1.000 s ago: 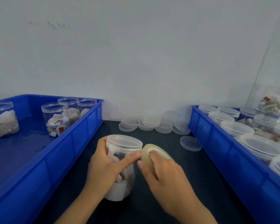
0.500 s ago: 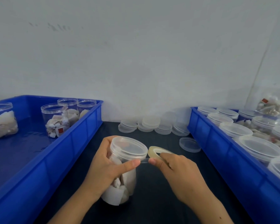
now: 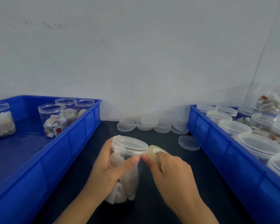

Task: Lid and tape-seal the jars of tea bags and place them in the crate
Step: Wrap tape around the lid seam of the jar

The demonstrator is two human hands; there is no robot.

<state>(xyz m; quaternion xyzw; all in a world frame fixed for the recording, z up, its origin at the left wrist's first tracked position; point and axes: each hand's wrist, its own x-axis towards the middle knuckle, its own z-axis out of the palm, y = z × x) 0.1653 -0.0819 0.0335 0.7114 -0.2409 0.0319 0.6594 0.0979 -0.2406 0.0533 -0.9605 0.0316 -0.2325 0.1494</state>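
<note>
Hands meet at the middle of the dark tabletop point(image 3: 152, 212) in the head view. The left hand point(image 3: 108, 168) wraps around the side of a clear jar of tea bags point(image 3: 128, 180), fingers curled behind it and the thumb stretched across the front just under the lid point(image 3: 129, 144), which sits on the jar. The jar stands on the tabletop, tilted slightly toward the left. The right hand point(image 3: 171, 175) grips a roll of clear tape point(image 3: 153, 151), its fingers curled over the roll and the thumb tip almost touching the left thumb tip. The roll sits right against the lid's rim on the jar's right side. Both forearms come in from the bottom edge, angled toward each other.

A blue crate point(image 3: 81, 135) flanks the hands on the left, holding open jars point(image 3: 55, 120) of tea bags near its far end, with bare floor in its near part. A second blue crate point(image 3: 217, 151) flanks them on the right, packed with lidded jars point(image 3: 259, 146). Between the two crate walls runs a strip of tabletop. At its far end, against the white wall point(image 3: 136, 62), lie stacks of spare lids point(image 3: 152, 123), and a single loose lid point(image 3: 188, 142) lies just beside the right crate's wall.
</note>
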